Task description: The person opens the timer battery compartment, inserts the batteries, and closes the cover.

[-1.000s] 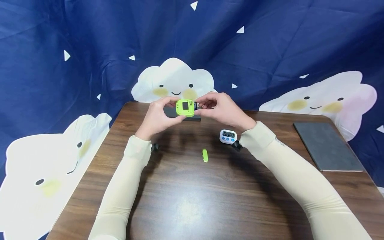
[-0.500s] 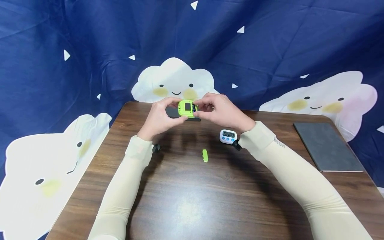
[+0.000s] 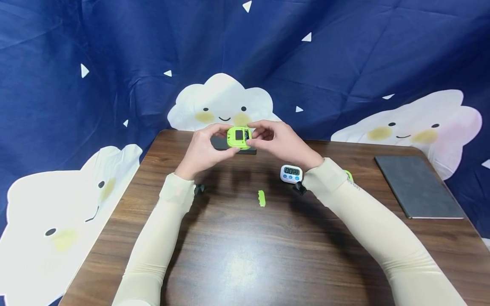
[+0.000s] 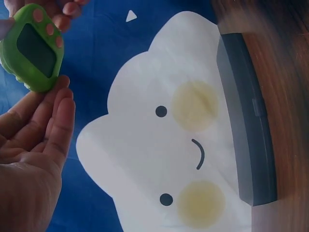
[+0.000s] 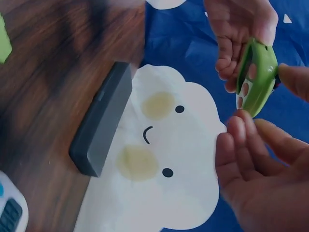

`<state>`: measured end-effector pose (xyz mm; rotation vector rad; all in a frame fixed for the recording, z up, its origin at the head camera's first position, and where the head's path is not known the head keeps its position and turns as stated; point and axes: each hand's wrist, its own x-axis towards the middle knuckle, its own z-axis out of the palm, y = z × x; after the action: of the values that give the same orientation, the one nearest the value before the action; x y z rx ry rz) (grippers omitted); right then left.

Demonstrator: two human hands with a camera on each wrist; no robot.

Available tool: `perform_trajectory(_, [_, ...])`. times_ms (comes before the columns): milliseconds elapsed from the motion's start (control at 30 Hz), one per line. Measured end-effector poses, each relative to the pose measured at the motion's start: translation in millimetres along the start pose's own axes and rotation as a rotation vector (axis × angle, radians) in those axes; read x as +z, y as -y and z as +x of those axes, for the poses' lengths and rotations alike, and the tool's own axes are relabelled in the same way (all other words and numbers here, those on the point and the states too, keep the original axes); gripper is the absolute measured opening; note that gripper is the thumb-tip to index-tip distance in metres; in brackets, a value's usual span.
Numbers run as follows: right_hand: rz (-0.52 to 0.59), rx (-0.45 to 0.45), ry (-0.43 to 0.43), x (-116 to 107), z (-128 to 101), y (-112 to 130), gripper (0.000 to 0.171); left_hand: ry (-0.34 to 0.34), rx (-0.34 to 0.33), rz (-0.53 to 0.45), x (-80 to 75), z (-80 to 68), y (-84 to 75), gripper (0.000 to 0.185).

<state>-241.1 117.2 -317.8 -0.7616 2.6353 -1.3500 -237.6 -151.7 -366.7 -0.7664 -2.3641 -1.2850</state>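
A green digital timer is held up above the far end of the table, its back toward the head view. That back has a dark square and an uncovered battery slot with a dark battery in it. My left hand grips the timer's left side between thumb and fingers. My right hand pinches the right end, thumb by the battery and fingertips at the far edge. In the left wrist view, the timer's screen and pink buttons show. A small green battery cover lies on the table.
A white timer with blue buttons stands near my right wrist. Behind my right sleeve, a green object is mostly hidden. At the far edge lies a dark case, and a dark grey notebook is at the right.
The battery has gone from beside the timer into its slot, with my right hand closing in on the timer. My right forearm has shifted slightly left, and part of a green object shows behind it.
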Motion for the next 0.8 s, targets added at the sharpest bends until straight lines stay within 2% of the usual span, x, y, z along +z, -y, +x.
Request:
perform_trajectory(200, [0.241,0.106,0.088,-0.3,5.4,-10.7,0.047,0.013,0.003,-0.016,2.6,0.0,-1.8,0.058])
perform_trajectory(400, [0.502,0.219,0.1,2.9,8.0,-13.9,0.045,0.026,0.006,0.012,4.7,0.4,-2.3,0.059])
perform_trajectory(500, [0.593,0.246,0.107,2.9,8.9,-16.1,0.041,0.036,0.016,0.017,4.7,0.4,-5.0,0.06])
perform_trajectory(667, [0.592,0.239,0.12,1.6,6.2,-18.3,0.04,0.049,0.013,0.011,4.4,0.1,-7.8,0.06])
perform_trajectory(800, [0.587,0.24,0.098,3.9,3.9,-20.1,0.041,0.033,-0.008,0.011,2.0,-0.3,-5.7,0.059])
